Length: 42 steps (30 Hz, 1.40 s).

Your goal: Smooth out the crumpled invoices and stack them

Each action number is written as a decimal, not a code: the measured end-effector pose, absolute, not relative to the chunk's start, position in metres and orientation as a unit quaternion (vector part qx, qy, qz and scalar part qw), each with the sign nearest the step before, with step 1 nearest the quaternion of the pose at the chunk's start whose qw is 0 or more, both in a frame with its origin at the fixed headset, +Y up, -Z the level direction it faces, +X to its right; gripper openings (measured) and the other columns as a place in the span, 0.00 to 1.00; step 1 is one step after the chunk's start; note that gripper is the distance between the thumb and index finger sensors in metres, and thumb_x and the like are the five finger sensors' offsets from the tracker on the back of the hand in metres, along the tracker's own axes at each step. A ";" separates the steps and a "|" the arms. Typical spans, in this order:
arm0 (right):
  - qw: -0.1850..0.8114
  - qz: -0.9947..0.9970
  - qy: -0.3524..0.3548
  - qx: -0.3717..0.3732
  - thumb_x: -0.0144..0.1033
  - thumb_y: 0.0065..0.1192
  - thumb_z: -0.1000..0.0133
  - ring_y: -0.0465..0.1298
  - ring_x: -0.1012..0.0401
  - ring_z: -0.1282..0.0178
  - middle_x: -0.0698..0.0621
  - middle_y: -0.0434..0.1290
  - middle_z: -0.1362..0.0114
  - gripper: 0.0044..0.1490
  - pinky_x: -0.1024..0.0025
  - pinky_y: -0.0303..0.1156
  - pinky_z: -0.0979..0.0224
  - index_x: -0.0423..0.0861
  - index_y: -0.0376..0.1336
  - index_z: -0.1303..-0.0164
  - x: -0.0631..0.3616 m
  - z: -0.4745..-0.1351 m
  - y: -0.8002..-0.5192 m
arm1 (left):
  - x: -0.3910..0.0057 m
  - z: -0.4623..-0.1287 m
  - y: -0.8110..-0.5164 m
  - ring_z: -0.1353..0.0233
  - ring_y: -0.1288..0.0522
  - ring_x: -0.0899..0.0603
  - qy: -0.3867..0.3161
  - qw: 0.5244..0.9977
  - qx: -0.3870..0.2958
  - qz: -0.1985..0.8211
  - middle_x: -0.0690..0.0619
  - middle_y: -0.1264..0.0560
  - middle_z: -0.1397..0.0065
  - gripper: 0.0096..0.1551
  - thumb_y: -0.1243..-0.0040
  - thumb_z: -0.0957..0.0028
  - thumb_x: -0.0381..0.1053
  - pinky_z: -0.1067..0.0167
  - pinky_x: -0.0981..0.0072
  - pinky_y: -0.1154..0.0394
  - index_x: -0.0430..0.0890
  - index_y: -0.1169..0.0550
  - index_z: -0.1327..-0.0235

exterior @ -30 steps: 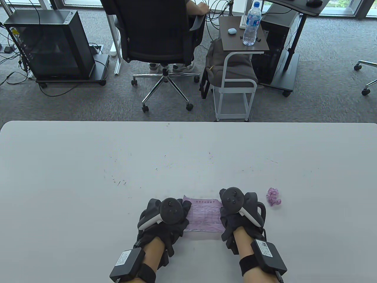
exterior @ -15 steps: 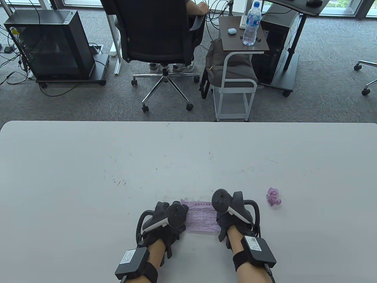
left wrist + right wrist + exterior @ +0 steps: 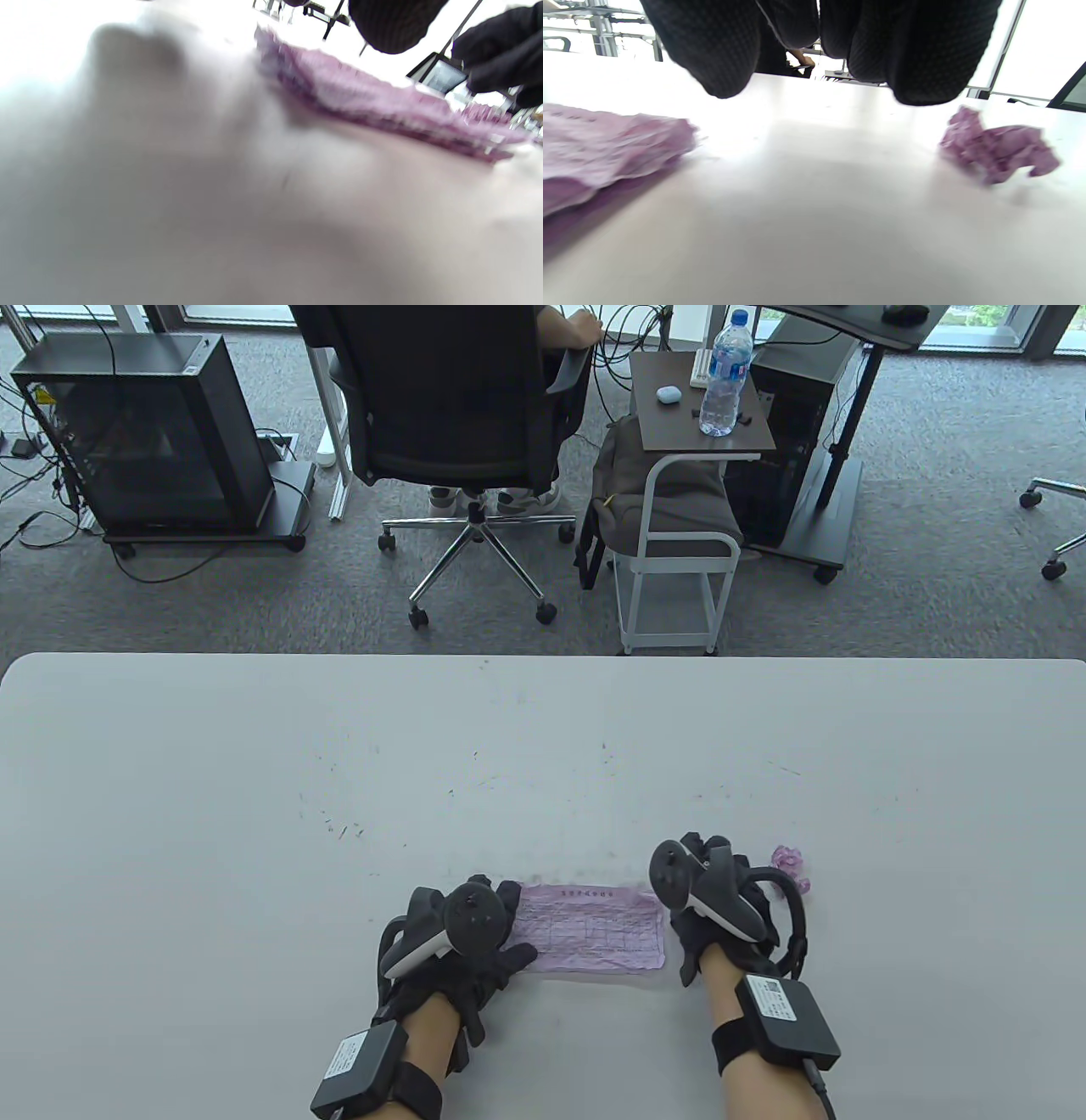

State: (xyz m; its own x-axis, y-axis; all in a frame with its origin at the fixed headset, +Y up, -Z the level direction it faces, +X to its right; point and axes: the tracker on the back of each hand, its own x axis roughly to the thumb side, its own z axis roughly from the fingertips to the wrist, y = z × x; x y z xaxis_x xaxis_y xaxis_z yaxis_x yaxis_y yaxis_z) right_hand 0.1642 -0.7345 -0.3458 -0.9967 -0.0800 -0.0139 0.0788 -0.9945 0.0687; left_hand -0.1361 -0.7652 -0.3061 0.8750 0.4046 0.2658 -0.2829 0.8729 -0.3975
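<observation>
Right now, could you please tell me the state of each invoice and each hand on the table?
Flattened invoice: spread out on the table, still wrinkled.
Crumpled invoice: balled up, untouched, right of the flat one.
Left hand: resting on the flat invoice's left edge.
Right hand: off the flat invoice, between both papers, gripping nothing.

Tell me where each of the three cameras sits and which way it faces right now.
Table view: overhead, looking down at the white table; shows left hand and right hand.
Left wrist view: low over the table, facing the flattened pink paper invoice; a gloved fingertip shows.
Right wrist view: low, facing forward; own fingers overhead.
Shared: all show the invoice; table and right wrist views show the crumpled pink paper ball.
</observation>
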 end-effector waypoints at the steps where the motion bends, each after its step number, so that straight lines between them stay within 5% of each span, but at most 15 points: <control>1: 0.052 -0.998 -0.029 0.025 0.44 0.68 0.44 0.66 0.39 0.32 0.31 0.55 0.23 0.45 0.52 0.77 0.42 0.42 0.50 0.23 0.177 -0.348 -0.732 | -0.139 -0.303 -0.756 0.23 0.54 0.22 -0.180 0.955 -0.167 0.167 0.35 0.61 0.20 0.49 0.44 0.40 0.63 0.31 0.30 0.45 0.42 0.49 0.16; 7: 0.067 -0.985 -0.135 0.079 0.50 0.64 0.42 0.50 0.29 0.26 0.25 0.39 0.19 0.52 0.41 0.71 0.36 0.48 0.38 0.19 0.223 -0.357 -0.745 | -0.145 -0.263 -0.704 0.22 0.57 0.20 -0.210 0.971 -0.081 0.083 0.32 0.62 0.20 0.50 0.46 0.39 0.66 0.32 0.28 0.46 0.40 0.48 0.15; 14: -0.001 -0.977 -0.194 0.092 0.44 0.55 0.38 0.61 0.29 0.30 0.23 0.43 0.20 0.47 0.47 0.74 0.39 0.44 0.36 0.20 0.236 -0.358 -0.775 | -0.130 -0.213 -0.684 0.22 0.61 0.19 -0.227 0.969 -0.044 0.081 0.33 0.66 0.20 0.51 0.47 0.38 0.67 0.32 0.25 0.49 0.42 0.51 0.14; 19: 0.068 -0.988 -0.130 0.056 0.32 0.64 0.43 0.73 0.39 0.38 0.29 0.65 0.28 0.36 0.61 0.80 0.42 0.43 0.53 0.25 0.226 -0.351 -0.770 | -0.127 -0.208 -0.693 0.22 0.60 0.19 -0.231 0.969 -0.051 0.078 0.33 0.64 0.20 0.50 0.47 0.38 0.66 0.32 0.25 0.49 0.41 0.49 0.15; 22: 0.075 -0.987 -0.133 0.049 0.32 0.66 0.43 0.76 0.43 0.41 0.32 0.69 0.30 0.35 0.64 0.82 0.44 0.43 0.56 0.27 0.224 -0.345 -0.764 | -0.126 -0.205 -0.689 0.22 0.57 0.20 -0.243 0.967 -0.012 0.072 0.34 0.62 0.19 0.49 0.46 0.39 0.66 0.32 0.26 0.46 0.42 0.47 0.15; 28: 0.001 -0.996 -0.084 0.041 0.34 0.65 0.42 0.80 0.47 0.45 0.35 0.69 0.28 0.36 0.62 0.83 0.52 0.43 0.55 0.26 0.210 -0.320 -0.719 | -0.130 -0.204 -0.689 0.22 0.54 0.20 -0.259 0.960 -0.016 0.108 0.34 0.59 0.19 0.49 0.45 0.39 0.66 0.32 0.27 0.44 0.41 0.46 0.15; 33: -0.094 -0.994 0.005 -0.046 0.32 0.67 0.43 0.79 0.47 0.43 0.34 0.66 0.26 0.39 0.59 0.83 0.49 0.42 0.52 0.25 0.173 -0.272 -0.672 | -0.133 -0.205 -0.688 0.22 0.52 0.20 -0.260 0.954 -0.021 0.149 0.34 0.60 0.19 0.49 0.44 0.40 0.65 0.33 0.30 0.40 0.41 0.45 0.15; 37: -0.179 -0.977 0.035 -0.107 0.31 0.70 0.45 0.77 0.49 0.40 0.30 0.61 0.26 0.46 0.60 0.83 0.43 0.36 0.48 0.24 0.145 -0.230 -0.659 | -0.129 -0.200 -0.684 0.22 0.49 0.21 -0.278 0.949 -0.021 0.144 0.35 0.60 0.19 0.49 0.43 0.40 0.65 0.33 0.34 0.37 0.42 0.46 0.15; 42: -0.281 -0.942 0.074 -0.167 0.33 0.72 0.46 0.80 0.52 0.40 0.31 0.65 0.29 0.41 0.64 0.85 0.43 0.37 0.54 0.28 0.121 -0.189 -0.662 | -0.130 -0.197 -0.679 0.25 0.39 0.25 -0.294 0.937 -0.003 0.188 0.35 0.55 0.20 0.48 0.42 0.40 0.63 0.36 0.41 0.31 0.41 0.45 0.16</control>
